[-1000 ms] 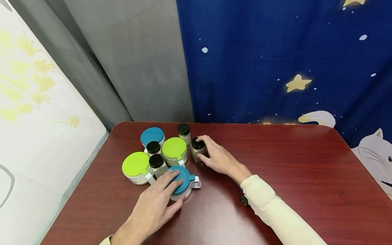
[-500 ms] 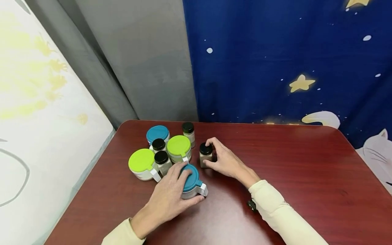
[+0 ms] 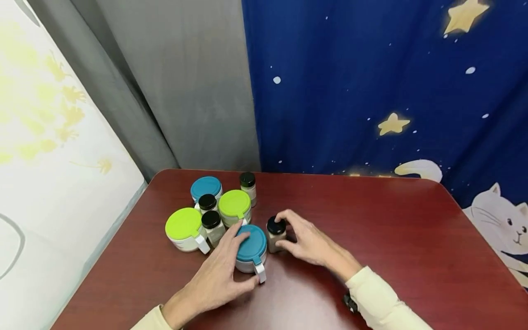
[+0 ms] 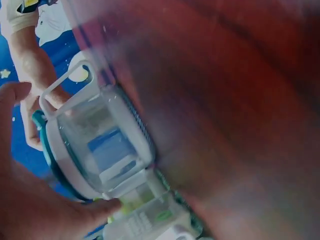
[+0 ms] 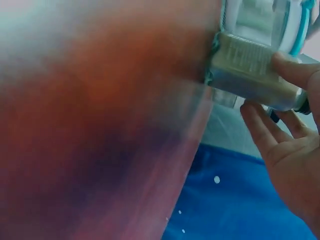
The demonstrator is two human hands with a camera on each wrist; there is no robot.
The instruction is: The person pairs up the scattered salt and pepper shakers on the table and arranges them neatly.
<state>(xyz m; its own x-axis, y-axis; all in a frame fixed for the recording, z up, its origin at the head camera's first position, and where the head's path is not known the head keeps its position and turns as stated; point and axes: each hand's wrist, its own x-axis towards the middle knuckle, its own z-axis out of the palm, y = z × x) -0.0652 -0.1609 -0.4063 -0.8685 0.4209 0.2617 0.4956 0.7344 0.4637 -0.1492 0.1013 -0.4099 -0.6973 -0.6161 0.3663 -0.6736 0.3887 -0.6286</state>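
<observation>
In the head view my left hand [image 3: 214, 279] holds a seasoning jar with a blue lid [image 3: 252, 243], its fingers on the lid's left side and its thumb by the white handle [image 3: 260, 271]. The left wrist view shows that clear jar body [image 4: 97, 142] upright between thumb and finger. My right hand [image 3: 309, 240] grips a small black-capped spice jar [image 3: 275, 233], fingers at the cap and thumb lower on its near side. This spice jar stands just right of the blue-lidded one. In the right wrist view its brownish contents [image 5: 250, 70] show through the glass.
Left of the hands cluster two green-lidded jars [image 3: 184, 224], another blue-lidded jar [image 3: 206, 187] and two black-capped spice jars [image 3: 212, 221]. One more spice jar [image 3: 248, 187] stands behind them. The red-brown table [image 3: 363, 229] ends at curtains [image 3: 313, 91].
My right hand has brought the spice jar nearer the front, beside the blue-lidded jar. My left hand has turned the blue-lidded jar, so its handle now points toward the front instead of right.
</observation>
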